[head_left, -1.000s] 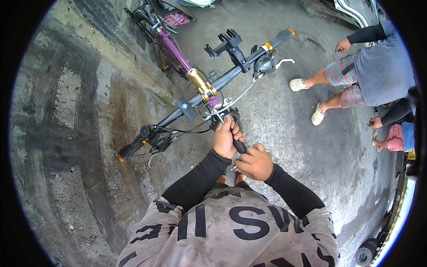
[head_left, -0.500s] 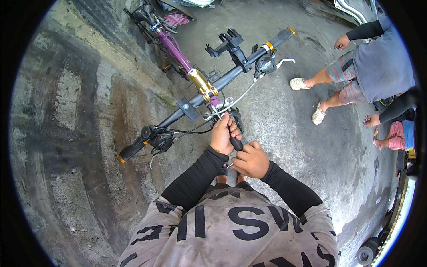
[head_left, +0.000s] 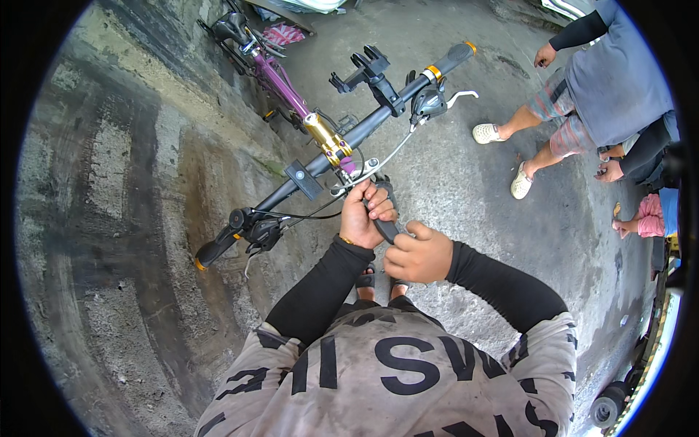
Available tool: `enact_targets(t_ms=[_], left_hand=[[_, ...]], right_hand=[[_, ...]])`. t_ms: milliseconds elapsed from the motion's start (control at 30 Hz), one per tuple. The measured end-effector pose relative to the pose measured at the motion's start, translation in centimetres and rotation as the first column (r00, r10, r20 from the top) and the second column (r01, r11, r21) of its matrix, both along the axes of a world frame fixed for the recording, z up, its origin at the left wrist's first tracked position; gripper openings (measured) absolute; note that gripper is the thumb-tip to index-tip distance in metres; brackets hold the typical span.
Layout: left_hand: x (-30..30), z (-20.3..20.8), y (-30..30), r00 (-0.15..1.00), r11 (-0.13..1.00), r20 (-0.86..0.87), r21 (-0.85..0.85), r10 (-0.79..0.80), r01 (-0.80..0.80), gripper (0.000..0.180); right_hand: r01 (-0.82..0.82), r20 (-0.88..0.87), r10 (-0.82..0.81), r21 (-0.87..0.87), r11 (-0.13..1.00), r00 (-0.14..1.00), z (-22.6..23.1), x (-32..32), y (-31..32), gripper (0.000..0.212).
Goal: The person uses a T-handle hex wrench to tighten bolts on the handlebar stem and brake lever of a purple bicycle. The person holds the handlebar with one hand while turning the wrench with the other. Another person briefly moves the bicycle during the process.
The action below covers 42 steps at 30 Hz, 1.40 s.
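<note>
A purple bicycle stands in front of me, its black handlebar running from lower left to upper right. My left hand is closed around the front tyre just below the handlebar stem. My right hand grips the same tyre a little nearer to me, fingers curled over it. Most of the wheel is hidden behind my hands and body.
A phone mount and a brake lever sit on the handlebar's right half. A person in a grey shirt and white shoes stands at the right, with another person crouched beside. A rough concrete wall rises on the left.
None of note; both hands stay on the tyre, with my right hand shifted very slightly.
</note>
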<state>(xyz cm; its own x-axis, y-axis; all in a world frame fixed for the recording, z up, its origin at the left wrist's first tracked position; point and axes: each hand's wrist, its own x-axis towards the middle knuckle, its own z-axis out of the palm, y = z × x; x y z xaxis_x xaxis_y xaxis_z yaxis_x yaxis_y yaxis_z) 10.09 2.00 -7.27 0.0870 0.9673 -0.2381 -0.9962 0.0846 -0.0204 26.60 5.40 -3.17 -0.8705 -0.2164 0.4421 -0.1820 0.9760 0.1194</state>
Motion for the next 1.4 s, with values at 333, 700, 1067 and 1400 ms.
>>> enact_targets(t_ms=[333, 700, 1067, 1400], left_hand=[[0.2, -0.6, 0.5, 0.999, 1.0, 0.027, 0.024, 0.018, -0.019, 0.03], [1.6, 1.9, -1.4, 0.97, 0.959, -0.237, -0.259, 0.05, -0.112, 0.018], [1.6, 2.2, -0.1, 0.976, 0.936, -0.214, -0.351, -0.042, -0.036, 0.028], [0.9, 1.9, -0.3, 0.963, 0.95, -0.245, -0.31, -0.115, 0.034, 0.027]], right_hand=[[0.074, 0.026, -0.07, -0.226, 0.971, 0.997, 0.8, 0.0, 0.2, 0.016], [-0.725, 0.012, -0.74, -0.191, -0.662, 0.672, -1.8, -3.6, -7.1, 0.04], [-0.394, 0.215, -0.723, -0.72, -0.571, 0.656, 0.3, -0.7, -7.1, 0.037], [0.193, 0.173, -0.184, -0.035, 0.981, 0.968, 2.8, 0.7, -1.8, 0.016]])
